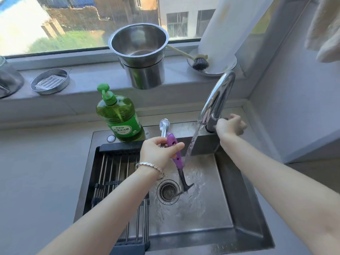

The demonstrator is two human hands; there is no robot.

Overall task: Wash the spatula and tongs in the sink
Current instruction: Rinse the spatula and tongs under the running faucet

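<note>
My left hand (pixel 158 153) grips two tools together over the steel sink (pixel 244 190): a spatula (pixel 177 159) with a purple handle and a dark blade that points down near the drain (pixel 167 191), and metal tongs (pixel 164 127) whose looped end sticks up past my fingers. The rest of the tongs is hidden by my hand. My right hand (pixel 230 126) holds the handle of the chrome faucet (pixel 217 100). Water (pixel 191 146) pours from the spout just right of the spatula and spreads over the sink floor.
A green dish soap bottle (pixel 119 116) stands on the sink's back rim. A roll-up drying rack (pixel 117 181) covers the sink's left part. On the windowsill sit stacked steel pots (pixel 141 57), a dish brush (pixel 199 62), a round tin (pixel 50 81) and a paper roll (pixel 226 30).
</note>
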